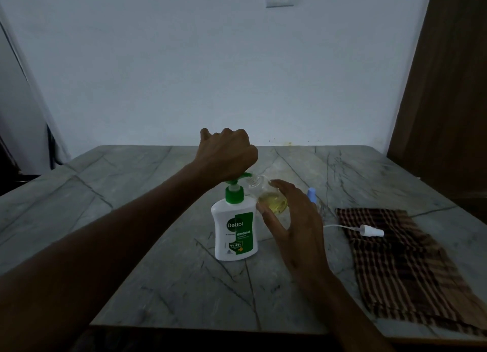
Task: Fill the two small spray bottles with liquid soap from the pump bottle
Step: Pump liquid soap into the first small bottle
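Two bare hands work over a grey marble table (131, 219), with one pump bottle, one clear spray bottle in hand, one blue-capped item and one loose sprayer head in sight. Farthest left of the group, the left hand (226, 154) is clenched into a fist, its underside pressing on the green pump head (238, 179) of the pump bottle (234, 233). That bottle is white with a green label and stands upright near the middle of the table. The pump's spout points right, its tip at the open neck of the small clear spray bottle (268, 196). This bottle is tilted, neck toward the spout, and holds yellow liquid in its lower part. The right hand (292, 219) grasps it from the right side, thumb and fingers curled round its body, lifting it off the table just beside the pump bottle. Behind the right hand, a blue cap (311, 193) shows; what is under it is hidden by the hand, so whether this is the second spray bottle cannot be told. Farther right lies one checked brown cloth (395, 267) flat on the table. On its upper part rests one white sprayer head (371, 231) on its side, its thin dip tube (334, 226) trailing left off the cloth onto the marble.
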